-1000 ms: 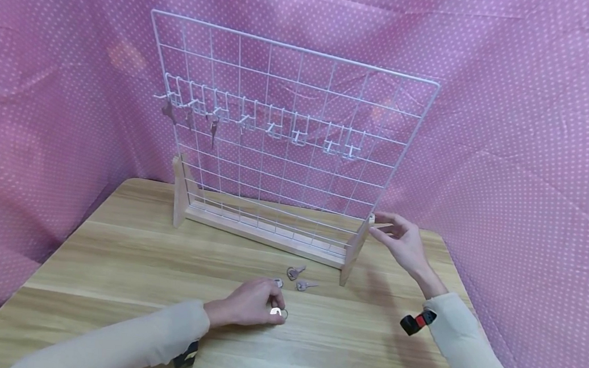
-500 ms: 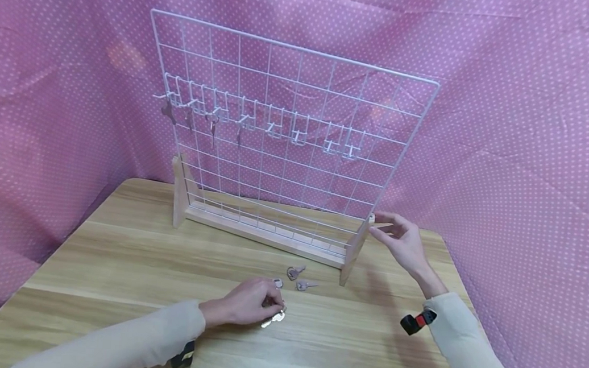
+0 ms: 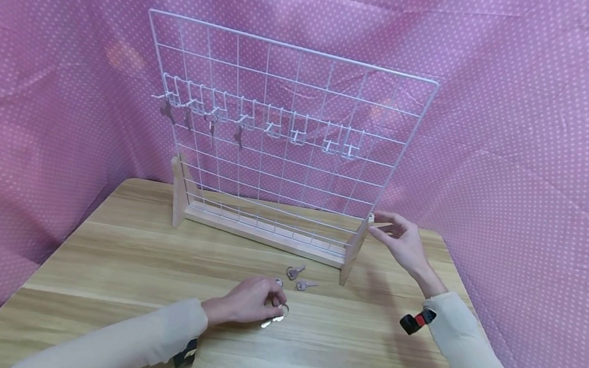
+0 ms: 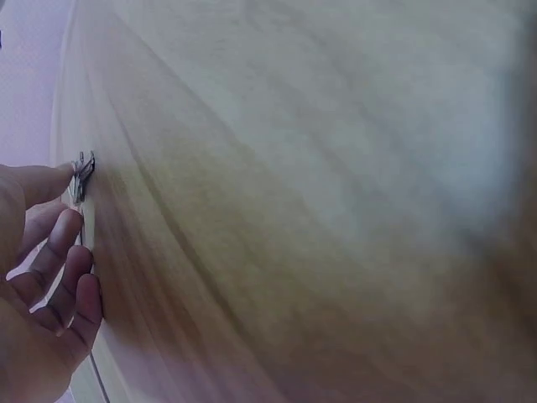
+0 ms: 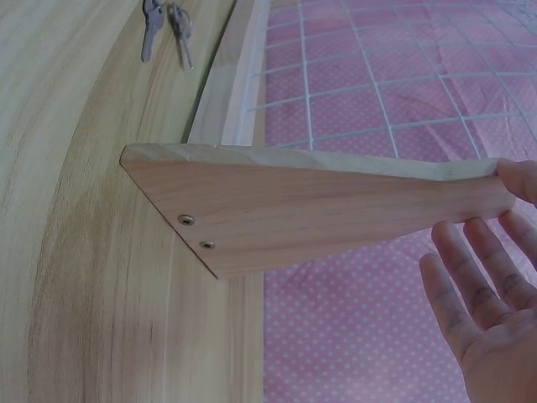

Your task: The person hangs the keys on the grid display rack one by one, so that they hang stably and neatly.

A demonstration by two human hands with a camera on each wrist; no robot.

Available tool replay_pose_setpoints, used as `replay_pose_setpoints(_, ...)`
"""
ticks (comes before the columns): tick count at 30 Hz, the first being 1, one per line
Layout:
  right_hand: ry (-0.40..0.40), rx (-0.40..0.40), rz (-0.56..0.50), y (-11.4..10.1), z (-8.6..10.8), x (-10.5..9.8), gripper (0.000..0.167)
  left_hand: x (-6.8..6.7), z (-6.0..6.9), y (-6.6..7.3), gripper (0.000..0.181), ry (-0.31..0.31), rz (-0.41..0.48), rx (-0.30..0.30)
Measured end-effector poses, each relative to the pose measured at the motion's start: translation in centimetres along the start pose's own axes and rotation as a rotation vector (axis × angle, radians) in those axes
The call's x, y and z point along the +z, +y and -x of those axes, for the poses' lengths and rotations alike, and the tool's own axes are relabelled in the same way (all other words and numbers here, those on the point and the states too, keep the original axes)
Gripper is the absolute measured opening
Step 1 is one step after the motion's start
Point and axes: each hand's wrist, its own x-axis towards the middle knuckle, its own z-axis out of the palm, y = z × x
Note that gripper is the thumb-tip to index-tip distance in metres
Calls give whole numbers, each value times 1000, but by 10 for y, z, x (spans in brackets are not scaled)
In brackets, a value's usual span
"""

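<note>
Low over the wooden table [image 3: 129, 275], my left hand [image 3: 245, 301] pinches a key [image 3: 272, 320] with a metal ring [image 3: 284, 309] between thumb and fingers. In the left wrist view the key [image 4: 82, 178] shows at the thumb tip, its outline small. Two keys with rings, one key [image 3: 294, 272] and another key [image 3: 306, 286], lie just beyond that hand, and a third key [image 3: 279, 282] is partly hidden by it. My right hand [image 3: 400, 240] grips the top of the wooden end support [image 5: 319, 197] of a white wire grid rack [image 3: 291, 84], thumb in front.
White hooks [image 3: 272, 129] line the grid in a row. Several keys hang on the left hooks, among them a key [image 3: 239, 135] on the fourth. The rack's wooden base [image 3: 265, 238] stands toward the table's back. A pink dotted curtain [image 3: 533, 138] surrounds the table.
The key in my left hand has turned, its blade now pointing toward the lower left and its ring more visible. The key on the fourth hook has swung round. My right hand stays put.
</note>
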Motion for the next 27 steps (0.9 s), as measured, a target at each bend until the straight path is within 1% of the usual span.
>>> replay_pose_setpoints(4, 3, -2, 3, 1, 0, 0, 40, 0, -2, 1, 18, -24, -8, -18)
replay_pose_setpoints(11, -6, -6, 14, 3, 0, -1, 41, -2, -5, 4, 19, -69, 22, -74)
replay_pose_setpoints(13, -8, -3, 15, 2, 0, -1, 41, -2, -5, 3, 18, -68, 32, -77)
replay_pose_setpoints(18, -16, 1, 18, 1, -1, 0, 41, -2, -5, -1, 13, -29, 62, -49)
replay_pose_setpoints(19, -16, 3, 18, 1, -1, 0, 41, -3, -4, -1, 13, -23, 77, -44)
replay_pose_setpoints(21, -17, 4, 14, 0, -1, 0, 41, -5, -4, -2, 13, -23, 112, -60)
replay_pose_setpoints(25, -13, 5, 10, -1, 0, 0, 40, -12, -1, -2, 10, -36, 219, -97)
replay_pose_setpoints(27, -9, 6, 8, -1, 0, 0, 40, -17, 0, -1, 7, -38, 289, -116)
